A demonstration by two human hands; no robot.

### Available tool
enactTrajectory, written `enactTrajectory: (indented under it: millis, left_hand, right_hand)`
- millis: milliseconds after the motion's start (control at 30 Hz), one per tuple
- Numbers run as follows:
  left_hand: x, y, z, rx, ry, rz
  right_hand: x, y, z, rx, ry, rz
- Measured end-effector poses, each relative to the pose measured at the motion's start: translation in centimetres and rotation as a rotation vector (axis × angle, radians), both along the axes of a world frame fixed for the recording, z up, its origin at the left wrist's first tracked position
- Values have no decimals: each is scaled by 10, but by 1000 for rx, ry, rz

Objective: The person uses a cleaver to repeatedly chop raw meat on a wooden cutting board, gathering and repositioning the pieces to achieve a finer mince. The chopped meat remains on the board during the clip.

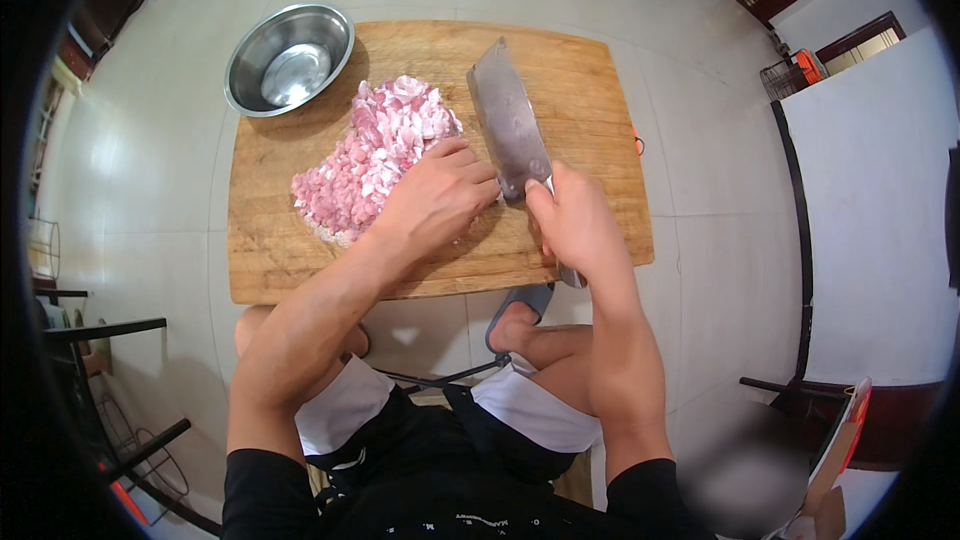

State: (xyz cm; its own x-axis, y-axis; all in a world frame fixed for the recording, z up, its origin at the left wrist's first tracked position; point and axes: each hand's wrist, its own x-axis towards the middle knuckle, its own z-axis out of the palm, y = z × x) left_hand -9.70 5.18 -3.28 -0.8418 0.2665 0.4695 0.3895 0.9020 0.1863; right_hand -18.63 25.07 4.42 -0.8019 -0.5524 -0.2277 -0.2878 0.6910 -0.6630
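My right hand point(580, 215) is wrapped round the handle of a broad cleaver point(507, 115). The wide grey blade points away from me and leans, its lower corner close to the board. Just left of the blade, my left hand point(440, 195) rests low over the wooden cutting board point(590, 90), fingers curled under and drawn together. Whatever lies beneath those fingertips is hidden. Beyond and left of that hand, a heap of diced pink and white raw meat point(375, 150) spreads over the board, finer on its left side and in larger pieces towards the far end.
A steel bowl point(290, 65) sits on the board's far left corner, overhanging its edge. Pale floor tiles point(720, 190) surround the board. Dark metal bars point(120, 330) stand at the left, and a large white panel point(870, 210) is at the right. My legs are just below the near edge.
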Motion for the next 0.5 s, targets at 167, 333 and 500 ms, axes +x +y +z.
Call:
enactTrajectory:
  millis: [167,333,500]
  left_hand:
    - [6,0,7,15,-18,-11]
    - [15,5,17,104,-32,24]
    - [11,11,6,107,5,86]
  right_hand:
    - [-16,4,-8,-256,-229,-171]
    - [-5,17,7,-310,-177,-177]
    - [25,37,28,-62,52,-37]
